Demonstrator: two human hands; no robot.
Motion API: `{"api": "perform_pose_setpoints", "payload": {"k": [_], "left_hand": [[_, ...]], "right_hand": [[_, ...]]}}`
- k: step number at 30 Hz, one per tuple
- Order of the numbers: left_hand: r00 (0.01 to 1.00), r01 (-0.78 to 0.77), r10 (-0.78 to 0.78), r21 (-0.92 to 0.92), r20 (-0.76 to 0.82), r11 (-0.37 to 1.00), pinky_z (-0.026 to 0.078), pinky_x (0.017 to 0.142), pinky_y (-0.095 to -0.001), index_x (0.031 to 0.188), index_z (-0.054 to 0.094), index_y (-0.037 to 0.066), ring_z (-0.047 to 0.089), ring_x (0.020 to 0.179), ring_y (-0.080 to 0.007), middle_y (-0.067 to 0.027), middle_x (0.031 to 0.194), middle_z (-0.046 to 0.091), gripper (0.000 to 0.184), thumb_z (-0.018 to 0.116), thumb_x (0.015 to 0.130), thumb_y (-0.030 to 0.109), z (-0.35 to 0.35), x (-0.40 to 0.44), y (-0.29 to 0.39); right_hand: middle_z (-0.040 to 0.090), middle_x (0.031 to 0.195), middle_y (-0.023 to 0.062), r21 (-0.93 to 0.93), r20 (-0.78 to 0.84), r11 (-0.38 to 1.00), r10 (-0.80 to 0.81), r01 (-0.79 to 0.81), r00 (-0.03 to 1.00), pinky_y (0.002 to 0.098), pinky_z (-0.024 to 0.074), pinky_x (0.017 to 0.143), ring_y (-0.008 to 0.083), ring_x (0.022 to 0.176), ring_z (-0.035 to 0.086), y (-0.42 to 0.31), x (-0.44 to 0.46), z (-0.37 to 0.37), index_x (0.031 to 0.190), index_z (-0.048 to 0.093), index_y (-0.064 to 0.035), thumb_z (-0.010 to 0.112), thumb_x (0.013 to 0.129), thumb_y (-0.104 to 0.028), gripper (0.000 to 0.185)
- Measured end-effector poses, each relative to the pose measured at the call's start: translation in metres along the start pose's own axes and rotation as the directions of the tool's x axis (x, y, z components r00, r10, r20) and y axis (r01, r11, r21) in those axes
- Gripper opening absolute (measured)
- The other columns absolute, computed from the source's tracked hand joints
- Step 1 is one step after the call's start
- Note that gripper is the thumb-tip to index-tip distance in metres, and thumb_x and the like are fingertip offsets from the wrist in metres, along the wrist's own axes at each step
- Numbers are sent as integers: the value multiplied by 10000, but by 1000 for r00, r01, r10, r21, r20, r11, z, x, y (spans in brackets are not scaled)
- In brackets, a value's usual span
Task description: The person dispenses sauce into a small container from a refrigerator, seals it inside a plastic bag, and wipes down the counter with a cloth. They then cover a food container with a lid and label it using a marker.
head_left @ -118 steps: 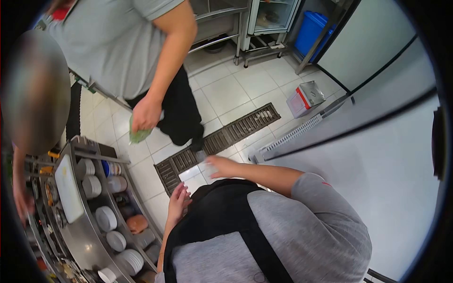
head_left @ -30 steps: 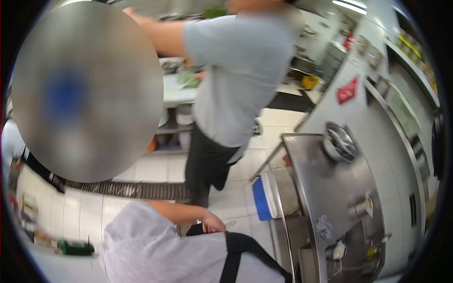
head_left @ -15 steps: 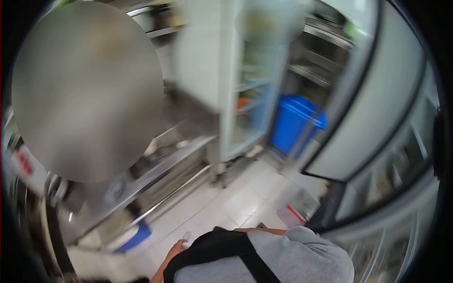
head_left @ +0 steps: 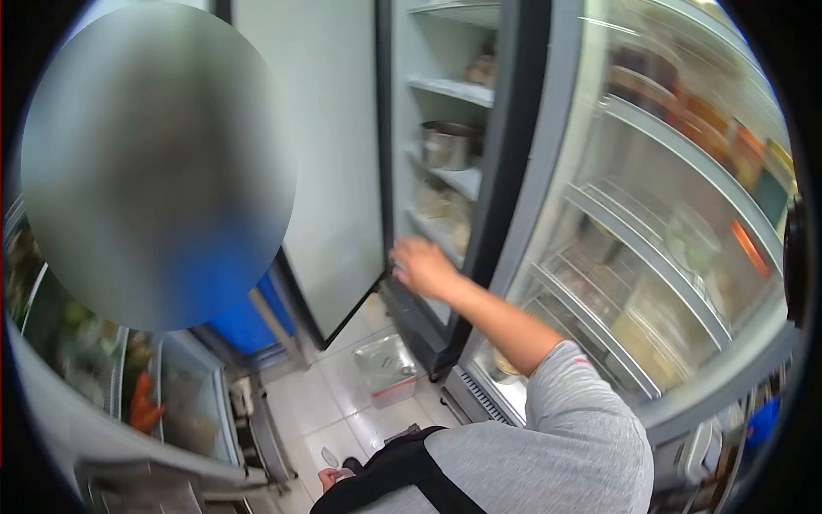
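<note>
Door [head_left: 334,171] stands swung wide, baring shelves [head_left: 449,89]; the right grip [head_left: 419,267] is by the door's edge, closure and contact unclear; the left grip [head_left: 327,480] pinches a clear piece [head_left: 328,457] low, beside the apron [head_left: 377,469].

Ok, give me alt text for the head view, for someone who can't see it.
The right hand stretches out before an open fridge, whose shelves hold a metal pot among other items. The left hand, low by the black apron, seems to hold something clear. A box stands on the tiled floor.
</note>
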State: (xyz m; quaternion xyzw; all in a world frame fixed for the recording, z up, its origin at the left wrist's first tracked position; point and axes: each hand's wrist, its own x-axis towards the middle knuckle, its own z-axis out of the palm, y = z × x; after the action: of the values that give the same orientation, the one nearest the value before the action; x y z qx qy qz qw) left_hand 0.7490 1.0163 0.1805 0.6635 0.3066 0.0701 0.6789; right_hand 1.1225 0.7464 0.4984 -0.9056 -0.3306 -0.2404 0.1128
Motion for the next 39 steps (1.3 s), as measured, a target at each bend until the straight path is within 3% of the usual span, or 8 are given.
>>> {"api": "perform_pose_setpoints", "payload": {"k": [4,10,18,20,23,28,35,39], "left_hand": [[932,-25,-21,123,361,992,519,682,-345,1174,379,98,605,799,-224,-116,913,566,675,796,644,66,14,94,17],[701,-219,134,33,700,975,475,749,-310,1209,426,66,563,858,-170,-67,993,531,620,766,692,48,32,206,96],[329,-872,928,-321,176,370,148,1127,-371,1404,265,-27,217,1378,-281,-167,1491,226,529,273,1009,326,75,414,399],[688,-495,708,-610,159,618,114,1140,-377,1407,227,-31,200,1380,-263,-159,1486,225,637,255,991,451,103,446,448],[739,-465,674,-729,-6,502,121,1139,-381,1397,249,-12,204,1376,-254,-157,1470,249,648,266,980,484,117,445,484],[661,5,661,-883,355,470,235,1079,-382,1249,432,45,386,1240,-229,-138,1382,398,542,306,970,492,114,426,455],[293,-61,720,-740,629,670,449,766,-326,1144,423,99,556,865,-196,-121,937,567,502,277,950,538,92,355,387],[544,-144,475,-481,692,865,455,643,-302,1135,425,95,530,699,-171,-93,843,542,486,288,944,520,55,392,307]], "right_hand": [[543,1146,96,-568,-331,808,-46,-160,942,480,376,944,267,1145,477,41,34,-164,983,614,-89,641,783,-216,238],[629,832,16,-966,-13,253,180,-59,984,347,380,852,182,888,579,89,55,-256,683,669,-154,576,757,-156,119],[517,1202,10,-965,-101,154,531,-213,841,401,376,898,179,1188,439,31,58,-260,1135,572,-125,567,844,-347,366],[490,1259,5,-985,-58,111,498,-129,865,423,330,974,195,1258,370,28,51,-257,1194,546,-134,554,852,-390,427],[423,1371,-3,-997,-54,10,616,-77,786,455,174,1121,233,1386,191,25,56,-253,1318,478,-172,511,867,-480,547],[562,1198,1,-987,-137,-49,753,-153,643,450,162,1124,221,1241,409,53,83,-227,1130,644,-174,486,889,-444,395],[608,949,-90,-969,-193,14,584,-248,789,465,288,947,129,1002,503,59,75,-228,879,714,-241,495,883,-299,227],[585,875,-84,-946,-260,73,408,-315,875,418,303,891,113,961,492,55,69,-227,761,692,-195,510,885,-325,255]]}}
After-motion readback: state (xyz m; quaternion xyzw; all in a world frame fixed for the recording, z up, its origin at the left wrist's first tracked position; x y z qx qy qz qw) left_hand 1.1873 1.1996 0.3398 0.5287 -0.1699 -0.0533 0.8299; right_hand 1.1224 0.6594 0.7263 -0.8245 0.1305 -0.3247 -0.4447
